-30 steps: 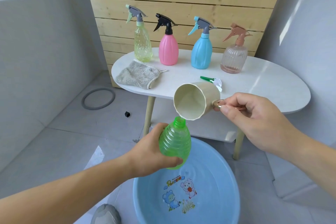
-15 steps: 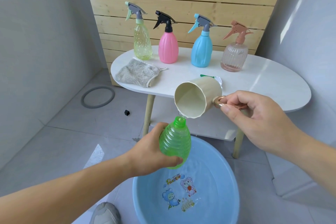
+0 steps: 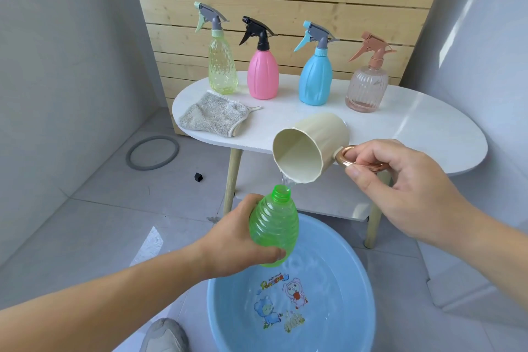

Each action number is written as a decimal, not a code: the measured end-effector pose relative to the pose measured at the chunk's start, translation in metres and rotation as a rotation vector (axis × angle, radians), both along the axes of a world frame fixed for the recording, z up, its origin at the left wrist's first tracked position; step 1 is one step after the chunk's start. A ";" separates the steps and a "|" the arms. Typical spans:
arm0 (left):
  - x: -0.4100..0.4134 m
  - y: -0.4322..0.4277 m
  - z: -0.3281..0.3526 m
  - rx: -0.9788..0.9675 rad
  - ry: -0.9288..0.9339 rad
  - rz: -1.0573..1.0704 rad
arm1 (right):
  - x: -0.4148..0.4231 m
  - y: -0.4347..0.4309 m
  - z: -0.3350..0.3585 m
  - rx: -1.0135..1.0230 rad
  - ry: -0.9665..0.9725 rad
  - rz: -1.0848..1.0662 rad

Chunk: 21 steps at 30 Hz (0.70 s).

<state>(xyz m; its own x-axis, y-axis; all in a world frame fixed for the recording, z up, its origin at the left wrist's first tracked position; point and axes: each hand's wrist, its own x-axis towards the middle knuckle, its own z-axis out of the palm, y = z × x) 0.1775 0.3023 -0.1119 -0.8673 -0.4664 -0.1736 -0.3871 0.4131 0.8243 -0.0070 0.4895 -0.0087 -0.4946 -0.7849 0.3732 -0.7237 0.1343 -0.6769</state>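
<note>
The person's left hand point(image 3: 237, 240) is wrapping its fingers and thumb round the belly of the uncapped green bottle point(image 3: 274, 223). It is holding the bottle nearly upright, directly above the blue basin point(image 3: 220, 311), apparently so that any spill is dropping back into the water there. The right hand point(image 3: 400, 180) is pinching the copper-coloured handle of the cream cup point(image 3: 311, 146) and tipping it mouth-down and leftward, so that its lip is hanging just above the bottle's narrow opening. A thin stream of water is running from the lip toward the neck. Gripping by the handle is probably giving finer control of the tilt. Behind, on the white counter point(image 3: 428, 128), four spray bottles point(image 3: 263, 74) with their trigger heads on are standing in a row near a grey cloth point(image 3: 211, 117), well apart from the pouring.
</note>
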 end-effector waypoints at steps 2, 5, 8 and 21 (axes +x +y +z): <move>0.000 0.000 0.000 0.004 -0.001 0.000 | -0.001 0.000 0.000 -0.010 0.038 0.008; 0.000 0.000 -0.001 0.015 -0.002 0.002 | -0.002 -0.001 -0.002 -0.034 0.076 0.029; -0.001 0.000 -0.001 0.013 -0.006 0.002 | -0.002 -0.002 -0.003 -0.059 0.111 0.047; 0.000 0.000 -0.004 0.026 -0.010 0.002 | -0.006 -0.003 -0.004 -0.103 0.369 0.114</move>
<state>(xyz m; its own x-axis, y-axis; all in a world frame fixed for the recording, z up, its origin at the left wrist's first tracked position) 0.1773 0.3024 -0.1157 -0.8644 -0.4638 -0.1941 -0.3961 0.3906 0.8310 -0.0126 0.4869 -0.0131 -0.2247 -0.7760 0.5893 -0.9272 -0.0158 -0.3743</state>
